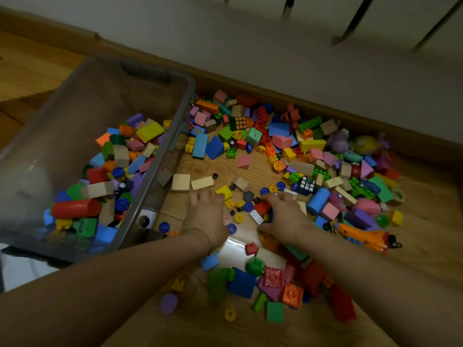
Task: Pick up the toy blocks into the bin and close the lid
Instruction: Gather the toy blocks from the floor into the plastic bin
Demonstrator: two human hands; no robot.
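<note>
Blocks [214, 147] strewn on the floor [200, 169] to the right of the bin [187, 101].
We find the bin open-topped and part filled with blocks. The left hand [208, 216], just beside the bin, lies flat with fingers spread, holding nothing. The right hand [284, 219], farther from it, curls round a red brick [261, 207].

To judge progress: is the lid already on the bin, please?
No, the bin stands open on top, with loose blocks visible inside it.
</note>
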